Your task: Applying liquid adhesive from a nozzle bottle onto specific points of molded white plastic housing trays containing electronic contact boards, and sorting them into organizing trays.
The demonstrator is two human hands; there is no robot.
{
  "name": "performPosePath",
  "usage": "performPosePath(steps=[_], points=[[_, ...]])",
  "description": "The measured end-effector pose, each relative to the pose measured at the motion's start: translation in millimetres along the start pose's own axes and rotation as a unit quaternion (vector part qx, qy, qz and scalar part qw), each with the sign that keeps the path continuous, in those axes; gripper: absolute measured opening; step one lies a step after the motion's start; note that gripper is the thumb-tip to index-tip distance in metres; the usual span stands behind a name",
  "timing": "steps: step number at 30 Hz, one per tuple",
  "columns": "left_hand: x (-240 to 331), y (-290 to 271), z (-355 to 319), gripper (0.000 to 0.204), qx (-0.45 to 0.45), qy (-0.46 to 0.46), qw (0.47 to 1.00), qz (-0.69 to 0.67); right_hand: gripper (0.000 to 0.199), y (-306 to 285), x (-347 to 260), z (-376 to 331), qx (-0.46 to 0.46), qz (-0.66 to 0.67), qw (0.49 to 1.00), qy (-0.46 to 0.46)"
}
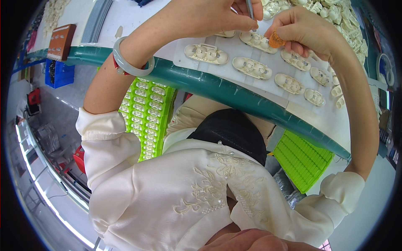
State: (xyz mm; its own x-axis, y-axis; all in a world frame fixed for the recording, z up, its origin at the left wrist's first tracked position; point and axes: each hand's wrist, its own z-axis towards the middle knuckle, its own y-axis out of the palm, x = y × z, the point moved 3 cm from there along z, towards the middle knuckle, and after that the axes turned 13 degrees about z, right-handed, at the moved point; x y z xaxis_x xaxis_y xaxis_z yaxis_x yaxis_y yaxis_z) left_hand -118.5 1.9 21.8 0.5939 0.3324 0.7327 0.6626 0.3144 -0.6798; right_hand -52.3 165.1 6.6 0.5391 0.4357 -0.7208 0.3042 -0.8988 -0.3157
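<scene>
- Nearest the camera: cream embroidered blouse (pixel 201 196), sleeves pushed up, both forearms rising to a white table (pixel 138 12) with a green rim (pixel 217 90).
- Left hand (pixel 201 16): fingers pinched round a thin metal tool (pixel 250 8), held near upright, tip pointing down. A pale bangle (pixel 127 62) sits on that wrist.
- Right hand (pixel 305 29): curled closed on a small orange piece (pixel 276 40), pressed between thumb and fingertips.
- Part (pixel 256 41): a cream moulded plastic piece with round sockets, lying flat on a white mat (pixel 234 73), directly under the tool tip and just left of the orange piece. Both hands are about equally near; the left hand's tool is right over it.
- Long axis of the part runs left to right across the table, tilted slightly down to the right, matching its neighbours.
- Other like parts (pixel 251 67) lie in two rows on the mat; a heap of them (pixel 339 16) sits beyond the right hand.
- Below the table edge: green trays (pixel 146 117), one filled with pale pieces.
</scene>
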Motion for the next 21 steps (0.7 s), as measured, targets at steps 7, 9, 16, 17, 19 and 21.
performPosePath(steps=[7,9,16,17,19,21], points=[[1,9,4,0.007,-0.007,0.032,0.999,-0.01,0.011,-1,-23,2,-0.016,-0.04,0.99,0.133],[2,11,5,0.007,-0.021,0.032,0.999,0.004,0.011,-1,-21,-1,-0.001,-0.03,0.992,0.12],[11,13,5,0.007,-0.011,0.039,0.996,0.085,0.011,-2,-15,-7,-0.035,0.034,0.995,0.084],[12,12,4,0.007,0.004,0.042,0.996,0.081,0.01,-2,-15,-9,-0.048,0.051,0.995,0.071],[14,14,6,0.007,0.0,0.046,0.996,0.082,0.01,-1,-12,-11,-0.06,0.072,0.994,0.058],[15,14,7,0.007,-0.005,0.052,0.995,0.083,0.011,1,-13,-9,-0.024,0.064,0.998,-0.017]])
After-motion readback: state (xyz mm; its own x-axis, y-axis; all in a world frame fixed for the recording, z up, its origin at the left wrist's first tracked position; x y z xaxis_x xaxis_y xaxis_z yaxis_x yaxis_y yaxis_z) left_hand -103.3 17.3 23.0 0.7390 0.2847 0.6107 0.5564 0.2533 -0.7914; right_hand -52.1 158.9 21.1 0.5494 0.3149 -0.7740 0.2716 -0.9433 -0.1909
